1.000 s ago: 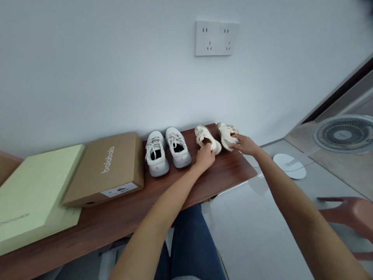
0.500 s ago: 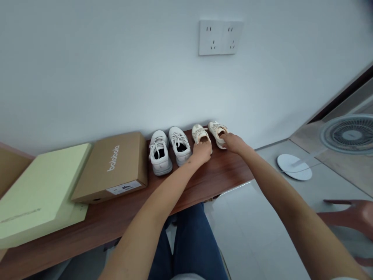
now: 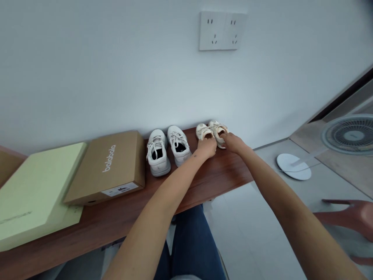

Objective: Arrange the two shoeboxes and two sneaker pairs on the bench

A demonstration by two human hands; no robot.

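Two small cream sneakers stand side by side near the right end of a brown wooden bench [image 3: 210,175], toes toward the wall. My left hand [image 3: 207,147] grips the heel of the left cream sneaker [image 3: 202,130], hiding its back part. The heel of the right cream sneaker [image 3: 217,127] is held by my right hand [image 3: 231,142], with fingers at its opening. Left of them, apart by a gap, sit two larger white sneakers, the outer white sneaker [image 3: 159,167] and the inner white sneaker [image 3: 178,140], both with laces and dark insides.
A brown shoebox [image 3: 116,159] and a pale green box [image 3: 43,179] lie on the bench's left part. A wall socket plate [image 3: 222,31] is above. Right of the bench stand a white fan [image 3: 352,135] and a reddish-brown stool [image 3: 349,217] on the floor.
My left hand has moved the left cream sneaker rightward, up against the right one. The gap to the white sneakers is wider. My right hand stays in place.
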